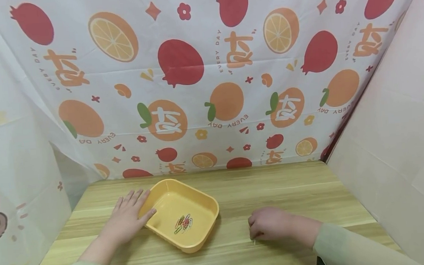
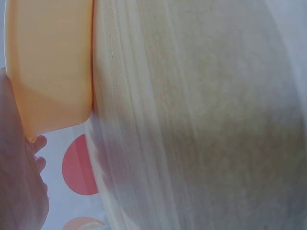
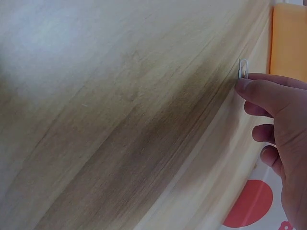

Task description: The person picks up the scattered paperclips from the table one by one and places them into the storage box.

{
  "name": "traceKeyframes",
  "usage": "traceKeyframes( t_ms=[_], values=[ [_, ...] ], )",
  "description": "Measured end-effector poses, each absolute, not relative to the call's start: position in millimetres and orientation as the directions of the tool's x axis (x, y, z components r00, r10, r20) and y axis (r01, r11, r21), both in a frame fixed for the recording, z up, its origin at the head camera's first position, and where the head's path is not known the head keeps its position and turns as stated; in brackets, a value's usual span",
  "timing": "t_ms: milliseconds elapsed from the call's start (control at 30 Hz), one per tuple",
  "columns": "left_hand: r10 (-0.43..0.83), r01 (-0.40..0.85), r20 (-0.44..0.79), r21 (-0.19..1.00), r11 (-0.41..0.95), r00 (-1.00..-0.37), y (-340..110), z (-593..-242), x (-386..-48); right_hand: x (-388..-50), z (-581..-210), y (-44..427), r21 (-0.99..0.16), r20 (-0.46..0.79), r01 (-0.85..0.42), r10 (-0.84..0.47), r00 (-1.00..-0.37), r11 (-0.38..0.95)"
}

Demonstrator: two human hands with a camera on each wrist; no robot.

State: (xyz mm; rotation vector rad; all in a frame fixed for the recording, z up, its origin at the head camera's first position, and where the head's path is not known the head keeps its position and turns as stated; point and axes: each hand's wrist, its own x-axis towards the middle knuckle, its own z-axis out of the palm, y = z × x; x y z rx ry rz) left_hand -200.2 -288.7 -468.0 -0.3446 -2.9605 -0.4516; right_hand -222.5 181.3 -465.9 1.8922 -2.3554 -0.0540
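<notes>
A yellow plastic basin (image 1: 204, 235) stands on the wooden table, left of centre. Inside it lies a small pile of coloured paper clips (image 1: 184, 223). My left hand (image 1: 126, 220) rests on the basin's left rim with fingers extended; in the left wrist view part of this hand (image 2: 21, 177) shows beside the basin's wall (image 2: 53, 62). To the right of the basin, my right hand (image 1: 271, 223) is low over the table. Between thumb and forefinger it pinches a white paper clip (image 3: 243, 68), seen sticking out past the fingertips in the right wrist view.
The wood-grain table (image 1: 275, 185) reaches back to a white curtain (image 1: 205, 141) printed with fruit. Pale cloth walls (image 1: 393, 144) close in both sides. A dark object (image 1: 321, 264) shows at the right sleeve by the lower frame edge.
</notes>
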Motion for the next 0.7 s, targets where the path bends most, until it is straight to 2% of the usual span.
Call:
traceKeyframes(
  t_ms=[300,700],
  values=[
    [0.201,0.238,0.153,0.285,0.928,-0.967,-289.0,-466.6,-199.5,-224.0,-468.2,179.3,0.132,0.059,-0.968,-0.976,-0.208,0.214],
    [0.204,0.241,0.156,0.281,0.929,-0.966,-287.2,-464.5,-197.9,-225.7,-472.0,182.5,0.086,0.079,-0.968,-0.970,-0.231,0.237]
  ],
)
